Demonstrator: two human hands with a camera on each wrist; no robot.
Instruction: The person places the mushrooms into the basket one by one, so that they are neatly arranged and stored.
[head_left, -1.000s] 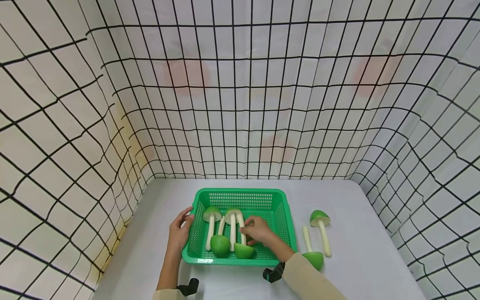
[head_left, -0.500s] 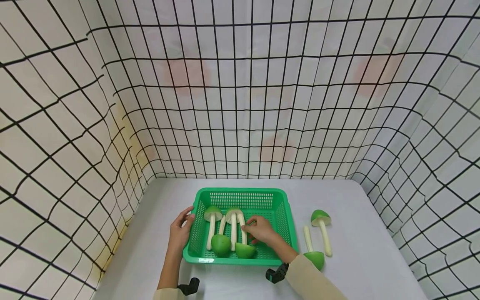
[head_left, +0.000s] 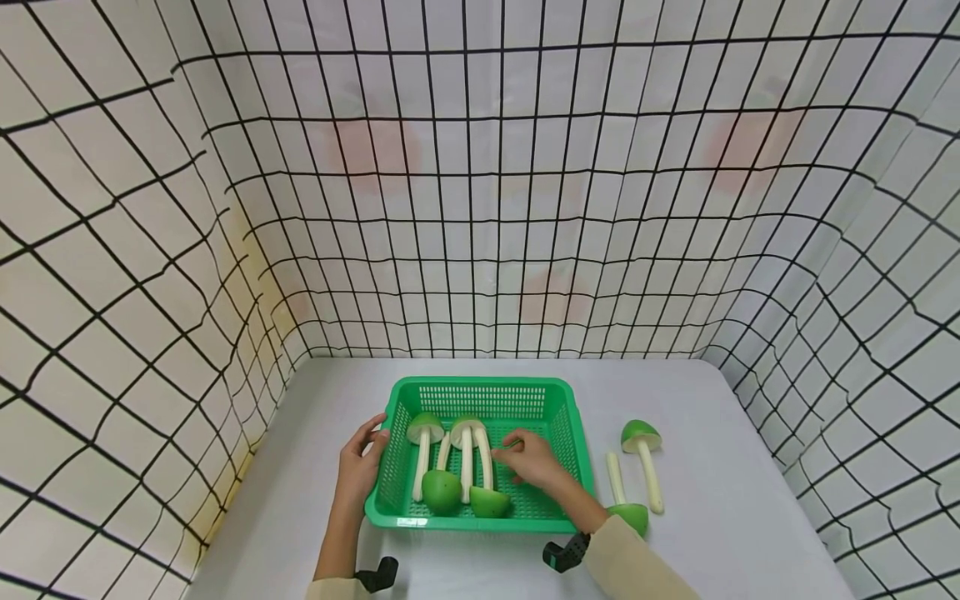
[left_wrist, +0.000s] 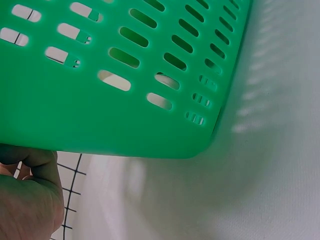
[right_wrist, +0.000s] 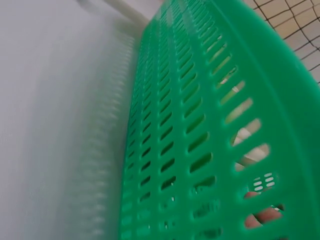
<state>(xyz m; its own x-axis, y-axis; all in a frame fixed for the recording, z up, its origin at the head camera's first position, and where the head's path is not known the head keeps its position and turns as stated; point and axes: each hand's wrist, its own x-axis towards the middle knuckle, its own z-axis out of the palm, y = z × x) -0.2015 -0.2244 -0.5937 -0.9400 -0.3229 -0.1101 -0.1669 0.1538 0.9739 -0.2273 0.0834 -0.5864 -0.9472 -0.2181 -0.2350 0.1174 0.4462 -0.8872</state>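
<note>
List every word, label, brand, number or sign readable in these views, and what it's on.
No readable text in any view.
Basket: no lettering on the sides that show.
Mushrooms: no lettering visible.
Backdrop: faint reddish patches, too blurred to make out; no words show.
Black device on the left wrist and black device on the right wrist: too small to tell if marked.

Both wrist views close beside basket [left_wrist: 75,110]
</note>
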